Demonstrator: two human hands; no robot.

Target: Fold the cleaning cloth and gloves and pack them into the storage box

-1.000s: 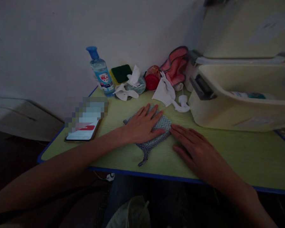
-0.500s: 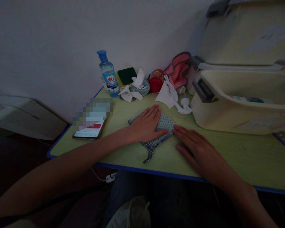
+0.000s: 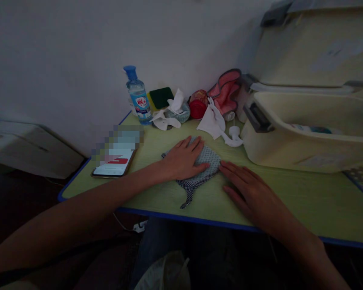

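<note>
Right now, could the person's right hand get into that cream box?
Probably yes: the right hand lies flat, fingertips at the edge of the grey cloth, seemingly gripping nothing. Nothing visible stands between it and the cream box, whose lid is raised.

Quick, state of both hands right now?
Left hand: open, palm down on the cloth, fingers spread slightly.
Right hand: open, at the cloth's edge, nothing seen in its grasp.

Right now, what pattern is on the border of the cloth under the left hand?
The cloth's border is dark-and-white checked, best seen in the head view.
</note>
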